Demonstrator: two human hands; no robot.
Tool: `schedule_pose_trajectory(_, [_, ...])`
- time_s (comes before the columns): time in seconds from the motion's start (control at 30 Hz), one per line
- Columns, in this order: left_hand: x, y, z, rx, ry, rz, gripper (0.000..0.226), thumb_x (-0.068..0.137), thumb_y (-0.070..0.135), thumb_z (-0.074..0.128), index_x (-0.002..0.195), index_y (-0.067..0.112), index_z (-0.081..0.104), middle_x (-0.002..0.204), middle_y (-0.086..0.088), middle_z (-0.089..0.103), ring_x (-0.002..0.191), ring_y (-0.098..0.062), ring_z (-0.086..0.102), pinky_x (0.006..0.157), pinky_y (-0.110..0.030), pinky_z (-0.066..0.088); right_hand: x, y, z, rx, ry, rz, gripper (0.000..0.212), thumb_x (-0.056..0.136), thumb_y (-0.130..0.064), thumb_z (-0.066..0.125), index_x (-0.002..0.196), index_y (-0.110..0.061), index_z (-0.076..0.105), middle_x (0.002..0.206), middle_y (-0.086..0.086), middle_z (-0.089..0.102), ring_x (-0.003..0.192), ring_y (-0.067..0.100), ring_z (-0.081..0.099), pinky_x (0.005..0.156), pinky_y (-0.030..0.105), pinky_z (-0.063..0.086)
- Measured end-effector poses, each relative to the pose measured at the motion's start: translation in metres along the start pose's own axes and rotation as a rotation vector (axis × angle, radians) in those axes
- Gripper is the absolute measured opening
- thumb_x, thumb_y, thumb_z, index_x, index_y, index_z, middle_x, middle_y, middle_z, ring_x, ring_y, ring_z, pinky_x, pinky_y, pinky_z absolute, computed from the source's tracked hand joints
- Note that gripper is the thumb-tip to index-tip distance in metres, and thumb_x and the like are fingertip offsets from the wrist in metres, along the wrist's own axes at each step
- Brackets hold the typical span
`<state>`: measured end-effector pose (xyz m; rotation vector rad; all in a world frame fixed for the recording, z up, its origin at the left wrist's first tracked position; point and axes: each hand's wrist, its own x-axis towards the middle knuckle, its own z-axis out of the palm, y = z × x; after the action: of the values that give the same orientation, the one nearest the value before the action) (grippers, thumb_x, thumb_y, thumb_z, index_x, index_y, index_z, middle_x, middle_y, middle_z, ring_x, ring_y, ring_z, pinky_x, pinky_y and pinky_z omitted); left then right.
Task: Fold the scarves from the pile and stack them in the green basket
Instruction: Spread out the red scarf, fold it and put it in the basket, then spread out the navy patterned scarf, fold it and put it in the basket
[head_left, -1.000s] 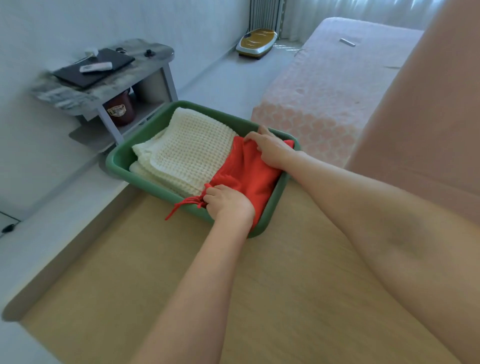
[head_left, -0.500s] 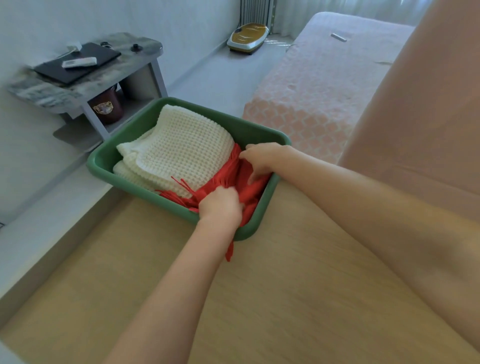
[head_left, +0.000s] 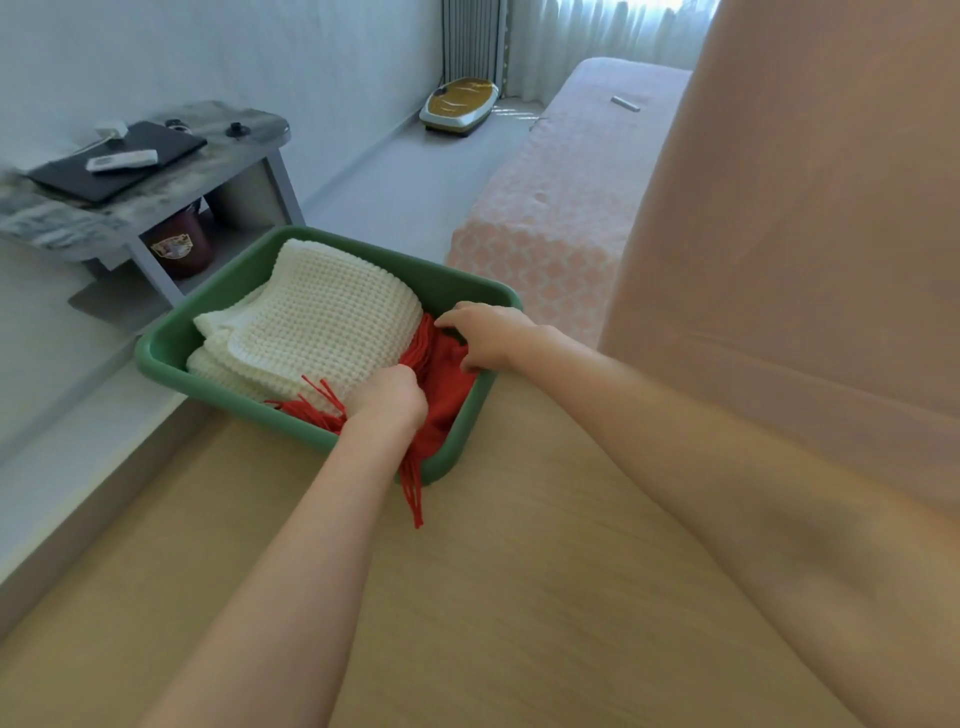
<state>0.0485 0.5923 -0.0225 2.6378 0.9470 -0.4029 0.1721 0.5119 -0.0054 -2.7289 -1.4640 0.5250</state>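
Single head view, wide-angle, looking forward-down, close over green basket (head_left: 166, 358).

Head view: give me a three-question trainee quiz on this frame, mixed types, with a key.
1. True or false: the red scarf lies fully inside the basket.
2. What fills the basket's left part? A) a white scarf B) a laptop C) nothing
3. Which hand is nearer the basket's far rim?

Key
1. False: its fringe hangs over the near rim.
2. A: the white scarf.
3. The right hand; the left hand presses the red scarf nearer the near rim.
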Motion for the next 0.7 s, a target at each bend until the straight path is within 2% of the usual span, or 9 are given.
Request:
schedule_pose_trajectory(0.07, [-0.012, 0.006, -0.006, -0.129, 0.111, 0.019, 0.031, 0.097, 0.019, 0.044, 0.123, 0.014, 0.059, 0.125, -0.008, 0.059, 0.113, -0.027, 0.055, 0.084, -0.036, 0.043, -0.026, 0.005, -0.01, 0.161, 0.106, -0.018, 0.068, 0.083, -0.016, 0.067, 0.145, -0.022, 0.037, 0.146, 0.001, 0.037, 0.127, 0.02, 0.045, 0.1, 0.038, 0.043])
schedule_pose_trajectory(0.17, [-0.036, 0.024, -0.013, -0.311, 0.093, 0.118, 0.03, 0.095, 0.022, 0.05, 0.123, 0.016, 0.06, 0.125, -0.005, 0.06, 0.111, -0.024, 0.057, 0.094, -0.039, 0.047, -0.075, 0.012, -0.018, 0.29, 0.221, -0.019, 0.06, 0.085, -0.015, 0.064, 0.14, -0.023, 0.044, 0.145, -0.003, 0.04, 0.122, 0.016, 0.048, 0.097, 0.033, 0.044])
schedule_pose_trajectory(0.27, [-0.075, 0.056, -0.02, -0.405, 0.133, 0.195, 0.031, 0.096, 0.026, 0.051, 0.125, 0.017, 0.058, 0.125, -0.004, 0.059, 0.113, -0.023, 0.055, 0.097, -0.042, 0.046, -0.14, 0.022, -0.021, 0.429, 0.295, -0.008, 0.051, 0.086, -0.019, 0.066, 0.134, -0.025, 0.051, 0.132, -0.004, 0.052, 0.109, 0.014, 0.056, 0.09, 0.032, 0.048])
schedule_pose_trajectory(0.33, [-0.108, 0.085, -0.019, -0.474, 0.164, 0.276, 0.03, 0.095, 0.024, 0.053, 0.123, 0.017, 0.06, 0.118, -0.004, 0.064, 0.11, -0.022, 0.058, 0.095, -0.038, 0.046, -0.192, 0.036, -0.014, 0.499, 0.322, 0.05, 0.046, 0.087, -0.021, 0.066, 0.131, -0.027, 0.054, 0.119, -0.009, 0.058, 0.101, 0.009, 0.057, 0.085, 0.028, 0.045])
schedule_pose_trajectory(0.4, [-0.141, 0.118, -0.007, -0.587, 0.147, 0.361, 0.025, 0.092, 0.02, 0.055, 0.115, 0.019, 0.064, 0.105, -0.003, 0.069, 0.098, -0.019, 0.063, 0.088, -0.035, 0.049, -0.247, 0.057, 0.004, 0.596, 0.33, 0.135, 0.041, 0.088, -0.022, 0.065, 0.128, -0.026, 0.058, 0.115, -0.012, 0.06, 0.097, 0.007, 0.059, 0.088, 0.028, 0.046])
schedule_pose_trajectory(0.47, [-0.17, 0.153, 0.017, -0.665, 0.064, 0.419, 0.021, 0.092, 0.017, 0.055, 0.111, 0.019, 0.064, 0.098, -0.001, 0.068, 0.092, -0.019, 0.064, 0.086, -0.035, 0.05, -0.304, 0.084, 0.028, 0.664, 0.333, 0.226, 0.037, 0.088, -0.019, 0.064, 0.124, -0.024, 0.061, 0.116, -0.009, 0.064, 0.096, 0.008, 0.061, 0.091, 0.03, 0.048])
schedule_pose_trajectory(0.57, [-0.204, 0.209, 0.069, -0.695, -0.135, 0.487, 0.018, 0.092, 0.011, 0.055, 0.108, 0.016, 0.062, 0.094, -0.003, 0.061, 0.096, -0.029, 0.062, 0.087, -0.036, 0.048, -0.395, 0.125, 0.067, 0.706, 0.286, 0.417, 0.034, 0.09, -0.014, 0.061, 0.124, -0.02, 0.06, 0.115, -0.006, 0.063, 0.097, 0.009, 0.06, 0.09, 0.021, 0.045])
schedule_pose_trajectory(0.7, [-0.248, 0.283, 0.146, -0.551, -0.383, 0.507, 0.025, 0.094, 0.018, 0.053, 0.118, 0.015, 0.059, 0.108, -0.01, 0.065, 0.104, -0.028, 0.06, 0.09, -0.032, 0.046, -0.509, 0.182, 0.121, 0.639, 0.327, 0.722, 0.033, 0.093, -0.025, 0.058, 0.125, -0.03, 0.056, 0.122, -0.015, 0.059, 0.106, 0.001, 0.055, 0.097, 0.027, 0.044])
